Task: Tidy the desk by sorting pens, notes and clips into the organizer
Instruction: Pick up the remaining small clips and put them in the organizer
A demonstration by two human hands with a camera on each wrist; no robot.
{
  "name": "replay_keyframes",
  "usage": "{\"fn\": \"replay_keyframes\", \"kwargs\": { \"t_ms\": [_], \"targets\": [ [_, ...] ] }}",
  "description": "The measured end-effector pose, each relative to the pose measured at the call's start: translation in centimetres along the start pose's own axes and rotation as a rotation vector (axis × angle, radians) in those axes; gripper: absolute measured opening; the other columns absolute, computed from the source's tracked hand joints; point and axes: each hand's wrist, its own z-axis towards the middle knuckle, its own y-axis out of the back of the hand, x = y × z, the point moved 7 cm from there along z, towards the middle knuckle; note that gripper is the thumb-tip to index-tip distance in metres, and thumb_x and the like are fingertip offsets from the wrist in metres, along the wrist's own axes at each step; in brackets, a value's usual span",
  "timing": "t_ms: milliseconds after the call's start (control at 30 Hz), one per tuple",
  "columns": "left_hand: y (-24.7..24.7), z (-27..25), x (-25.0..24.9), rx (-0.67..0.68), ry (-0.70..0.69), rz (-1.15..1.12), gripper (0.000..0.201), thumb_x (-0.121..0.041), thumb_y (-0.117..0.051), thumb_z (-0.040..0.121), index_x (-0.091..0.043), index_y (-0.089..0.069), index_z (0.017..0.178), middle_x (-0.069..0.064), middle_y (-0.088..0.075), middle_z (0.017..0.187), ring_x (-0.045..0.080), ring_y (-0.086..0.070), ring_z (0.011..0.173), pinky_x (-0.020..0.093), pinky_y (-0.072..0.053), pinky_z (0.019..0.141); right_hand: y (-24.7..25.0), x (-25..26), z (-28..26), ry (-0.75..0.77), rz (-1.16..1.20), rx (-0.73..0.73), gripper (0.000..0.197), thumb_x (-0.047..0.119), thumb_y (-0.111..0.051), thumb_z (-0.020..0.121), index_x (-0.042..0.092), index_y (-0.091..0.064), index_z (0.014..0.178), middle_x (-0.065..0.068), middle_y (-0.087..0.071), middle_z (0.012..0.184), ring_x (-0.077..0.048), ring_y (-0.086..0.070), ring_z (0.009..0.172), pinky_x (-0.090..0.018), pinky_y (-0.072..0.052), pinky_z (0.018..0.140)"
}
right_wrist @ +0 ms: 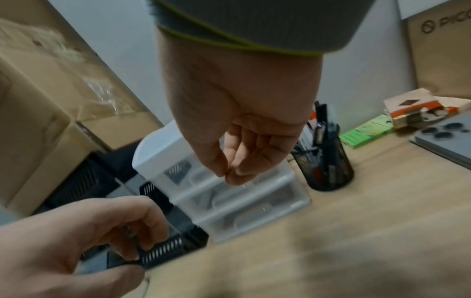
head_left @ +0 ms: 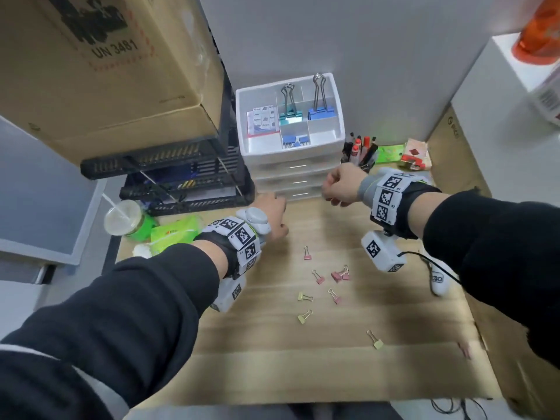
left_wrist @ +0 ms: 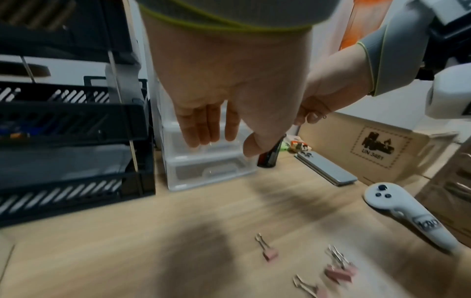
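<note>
Small pink and yellow binder clips [head_left: 336,275] lie scattered on the wooden desk [head_left: 272,359], well apart from the white organizer [head_left: 341,116] at the wall, whose top compartments hold larger clips. Above the desk, the left hand [head_left: 271,215] hangs relaxed with straight fingers; the right hand [head_left: 341,184] pinches thumb to fingertips, contents unclear.

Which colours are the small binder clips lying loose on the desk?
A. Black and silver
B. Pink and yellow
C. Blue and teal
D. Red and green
B. The head view shows pink clips and yellow clips scattered on the wooden desk; the blue and teal clips are already in the white organizer.
</note>
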Motion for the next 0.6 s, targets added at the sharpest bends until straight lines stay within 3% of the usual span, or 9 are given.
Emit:
{"fn": "replay_keyframes", "kwargs": {
  "t_ms": [67,133,267,367,467,533,600],
  "targets": [
    [-3.8,-0.5,-1.1,0.165,-0.006,0.019,0.014,-0.023,-0.055,0.094,-0.009,-0.055,0.099,0.004,-0.056,0.109,0.024,-0.052,0.091,0.030,-0.042,0.074,-2.7,-3.4,-0.6,-0.068,-0.088,0.065,0.005,0.006,-0.065,0.084,0.008,-0.061,0.081,-0.014,-0.069,0.077,-0.025,-0.065,0.066,-0.036,-0.061,0.064],
    [-6.4,-1.0,-1.9,0.228,-0.027,0.004,0.019,-0.019,-0.054,0.095,-0.008,-0.056,0.110,0.007,-0.057,0.106,0.023,-0.050,0.087,0.029,-0.039,0.072,-4.7,-6.1,-1.5,-0.132,-0.201,0.099,0.003,0.006,-0.064,0.084,0.007,-0.063,0.086,-0.015,-0.073,0.080,-0.026,-0.067,0.067,-0.040,-0.062,0.075],
    [-11.3,-2.0,-4.0,0.324,-0.087,-0.022,0.013,-0.012,-0.055,0.092,-0.016,-0.047,0.102,0.006,-0.057,0.104,0.023,-0.046,0.084,0.028,-0.036,0.070,-8.9,-11.8,-3.0,-0.254,-0.428,0.195,0.011,0.015,-0.075,0.073,0.005,-0.074,0.079,-0.005,-0.075,0.069,-0.020,-0.066,0.059,-0.034,-0.061,0.071],
    [-13.5,-2.0,-4.8,0.283,-0.101,-0.096,0.022,-0.012,-0.059,0.086,-0.013,-0.057,0.108,0.007,-0.063,0.116,0.025,-0.055,0.091,0.032,-0.046,0.077,-11.3,-14.0,-3.4,-0.273,-0.485,0.205,0.029,0.037,-0.080,0.068,0.012,-0.067,0.074,-0.003,-0.071,0.066,-0.020,-0.063,0.057,-0.029,-0.055,0.063],
    [-14.7,-1.9,-5.7,0.219,-0.116,-0.150,0.029,-0.013,-0.061,0.084,-0.014,-0.057,0.112,0.006,-0.062,0.115,0.027,-0.059,0.097,0.036,-0.049,0.080,-12.7,-15.3,-2.4,-0.253,-0.495,0.119,0.044,0.056,-0.070,0.058,0.019,-0.064,0.080,0.000,-0.071,0.075,-0.021,-0.067,0.070,-0.035,-0.060,0.073],
    [-15.6,-1.7,-6.5,0.191,-0.132,-0.177,0.032,-0.014,-0.061,0.084,-0.014,-0.058,0.116,0.007,-0.060,0.116,0.028,-0.060,0.103,0.037,-0.049,0.083,-13.2,-15.8,-2.1,-0.230,-0.522,0.098,0.038,0.051,-0.065,0.054,0.021,-0.062,0.077,0.002,-0.069,0.073,-0.020,-0.066,0.068,-0.036,-0.060,0.072],
    [-16.5,-1.5,-7.2,0.187,-0.148,-0.189,0.033,-0.016,-0.061,0.086,-0.017,-0.059,0.118,0.009,-0.057,0.119,0.032,-0.058,0.114,0.041,-0.051,0.088,-13.5,-15.7,-2.3,-0.210,-0.545,0.112,0.026,0.037,-0.068,0.060,0.022,-0.062,0.081,0.002,-0.068,0.076,-0.019,-0.065,0.069,-0.035,-0.060,0.071]
  ]
}}
